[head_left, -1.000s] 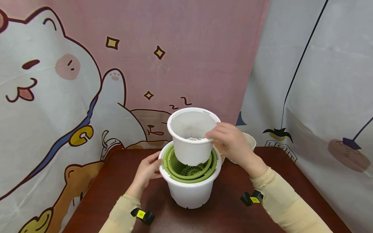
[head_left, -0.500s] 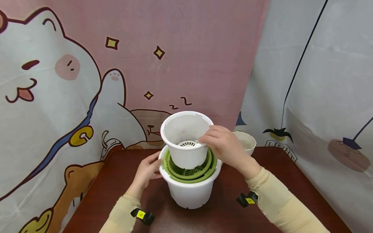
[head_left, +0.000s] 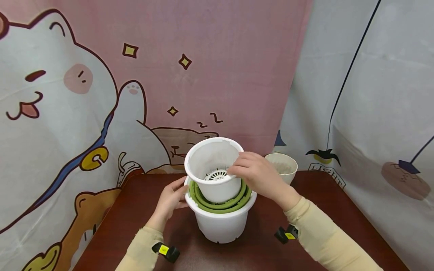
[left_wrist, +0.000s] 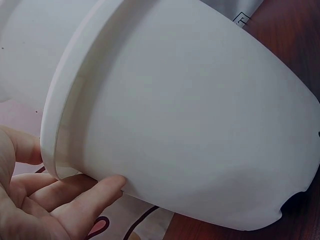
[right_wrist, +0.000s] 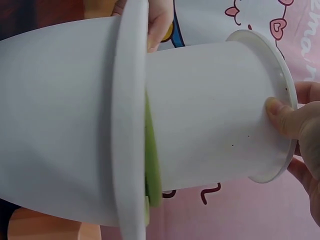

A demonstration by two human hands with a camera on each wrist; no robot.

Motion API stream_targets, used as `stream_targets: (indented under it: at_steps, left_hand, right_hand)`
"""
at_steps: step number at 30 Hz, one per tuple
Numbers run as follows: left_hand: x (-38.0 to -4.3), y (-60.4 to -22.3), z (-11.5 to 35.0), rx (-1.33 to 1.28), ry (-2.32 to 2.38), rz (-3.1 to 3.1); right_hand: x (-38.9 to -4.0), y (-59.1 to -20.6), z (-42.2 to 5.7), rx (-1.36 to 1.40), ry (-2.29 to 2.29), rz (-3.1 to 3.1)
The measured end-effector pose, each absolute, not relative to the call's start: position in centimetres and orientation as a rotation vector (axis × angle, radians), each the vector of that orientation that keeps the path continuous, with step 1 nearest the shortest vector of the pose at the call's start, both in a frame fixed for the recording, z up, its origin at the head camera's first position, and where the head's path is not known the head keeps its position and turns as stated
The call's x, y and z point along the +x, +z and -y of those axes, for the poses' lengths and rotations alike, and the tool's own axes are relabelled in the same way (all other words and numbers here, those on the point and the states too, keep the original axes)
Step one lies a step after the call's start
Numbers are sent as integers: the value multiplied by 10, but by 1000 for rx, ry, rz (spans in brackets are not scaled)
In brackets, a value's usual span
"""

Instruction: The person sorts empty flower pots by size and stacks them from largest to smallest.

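A large white plastic flowerpot stands upright on the table, with two green pots nested inside; the outer green pot's rim shows just within it. A smaller white flowerpot, with a slotted bottom, sits partway down in the inner green pot, its upper part standing above the stack. My right hand grips this smaller pot by its rim; the right wrist view shows the thumb on its outer wall. At the left, my left hand holds the large pot's rim, fingertips against the outside.
A cream-coloured pot stands behind my right hand at the back of the dark red table. In the right wrist view, an orange object is partly hidden by the large pot. Printed cloth hangs behind the table.
My right hand has brought the smaller white pot down and left, so it now sits lower inside the green pots. My left hand has stayed at the large pot's rim.
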State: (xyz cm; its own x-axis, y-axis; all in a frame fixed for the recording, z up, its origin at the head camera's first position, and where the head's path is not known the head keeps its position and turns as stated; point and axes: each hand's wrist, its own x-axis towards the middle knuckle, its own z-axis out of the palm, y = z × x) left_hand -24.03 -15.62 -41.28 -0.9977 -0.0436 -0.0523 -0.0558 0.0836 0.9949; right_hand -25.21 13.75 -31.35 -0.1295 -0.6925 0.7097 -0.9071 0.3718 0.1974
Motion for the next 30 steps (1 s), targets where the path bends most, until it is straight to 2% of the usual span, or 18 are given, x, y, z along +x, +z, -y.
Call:
stream_targets:
  at_steps: [30]
  left_hand:
    - [-243, -417, 156, -101, 2131, -2314]
  right_hand:
    - [-259, -368, -140, 1364, 298, 2001]
